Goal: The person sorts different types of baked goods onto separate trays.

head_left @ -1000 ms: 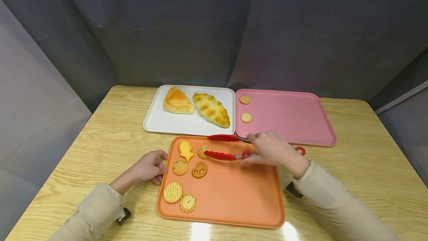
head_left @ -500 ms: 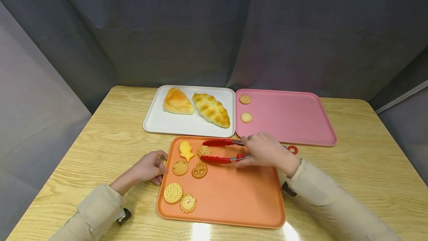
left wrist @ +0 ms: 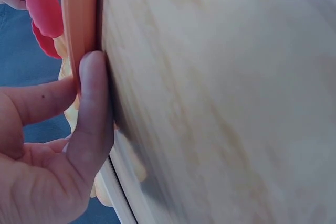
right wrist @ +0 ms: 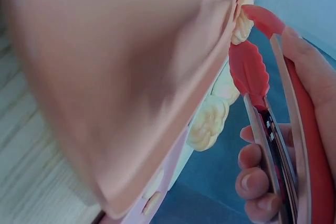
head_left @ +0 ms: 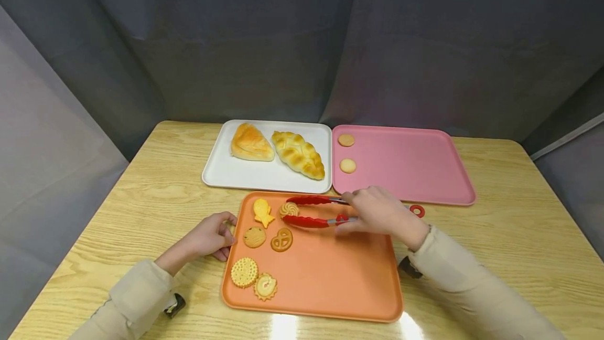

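Note:
In the head view my right hand (head_left: 379,211) holds red-tipped tongs (head_left: 309,222) low over the orange tray (head_left: 335,282). The tongs' two tips lie on either side of a swirl cookie (head_left: 289,210). At the tray's left rim, my left hand (head_left: 207,237) pinches the edge between thumb and finger, as the left wrist view shows. Beside the swirl cookie are a fish-shaped cookie (head_left: 261,212), a pretzel (head_left: 282,240) and a speckled round cookie (head_left: 255,237). A dotted round cookie (head_left: 244,272) and a scalloped cookie (head_left: 265,286) touch near the front left corner.
Behind the orange tray stands a white tray (head_left: 222,172) bearing a wedge-shaped bread (head_left: 251,143) and a braided bread (head_left: 299,155). Right of it, a pink tray (head_left: 406,167) carries two small round cookies (head_left: 347,166). A dark curtain (head_left: 245,41) hangs behind the table.
The tongs have moved left, so their tips now flank the swirl cookie, and in the last half second the tips have drawn closer together. My left hand has stayed on the rim.

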The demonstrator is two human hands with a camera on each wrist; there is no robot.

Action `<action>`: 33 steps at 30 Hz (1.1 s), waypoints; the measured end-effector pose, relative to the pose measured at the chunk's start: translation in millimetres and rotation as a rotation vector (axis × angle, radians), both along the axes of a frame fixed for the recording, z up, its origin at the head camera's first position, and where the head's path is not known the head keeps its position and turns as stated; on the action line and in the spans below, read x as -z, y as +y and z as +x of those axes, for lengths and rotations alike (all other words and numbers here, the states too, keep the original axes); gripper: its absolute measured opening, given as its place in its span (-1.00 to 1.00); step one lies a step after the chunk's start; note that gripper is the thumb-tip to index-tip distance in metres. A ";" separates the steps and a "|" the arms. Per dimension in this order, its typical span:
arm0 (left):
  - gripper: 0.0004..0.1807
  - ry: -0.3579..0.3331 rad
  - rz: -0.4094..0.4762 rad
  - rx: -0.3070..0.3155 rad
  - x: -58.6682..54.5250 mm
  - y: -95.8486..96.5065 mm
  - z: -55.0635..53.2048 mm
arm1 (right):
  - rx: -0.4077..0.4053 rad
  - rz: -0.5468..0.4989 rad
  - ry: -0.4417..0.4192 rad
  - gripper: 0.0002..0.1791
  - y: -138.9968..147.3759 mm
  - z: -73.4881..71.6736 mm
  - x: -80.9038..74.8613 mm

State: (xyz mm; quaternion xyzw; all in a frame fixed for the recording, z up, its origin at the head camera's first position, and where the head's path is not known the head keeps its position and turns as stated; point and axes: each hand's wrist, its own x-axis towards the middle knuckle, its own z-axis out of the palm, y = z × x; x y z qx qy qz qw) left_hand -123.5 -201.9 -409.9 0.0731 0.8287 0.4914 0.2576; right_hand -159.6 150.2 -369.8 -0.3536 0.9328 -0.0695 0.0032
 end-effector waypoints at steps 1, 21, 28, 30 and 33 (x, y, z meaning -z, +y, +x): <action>-0.67 -0.002 -0.003 -0.003 0.0 -0.1 -0.1 | 0.004 -0.003 0.002 -0.44 1.2 0.2 -0.9; -0.67 0.001 0.011 0.015 -0.2 -0.9 -0.8 | 0.119 -0.018 0.044 -0.45 41.9 2.7 -4.6; -0.69 -0.002 -0.016 0.002 0.8 -0.2 -1.6 | 0.154 -0.044 0.057 -0.45 60.1 1.1 -5.4; -0.69 -0.002 -0.016 0.000 1.2 -0.1 -1.7 | 0.164 -0.049 0.064 -0.46 65.2 0.5 -5.6; -0.70 -0.002 -0.017 0.000 1.5 0.0 -1.7 | 0.181 -0.047 0.068 -0.47 73.0 -0.6 -5.9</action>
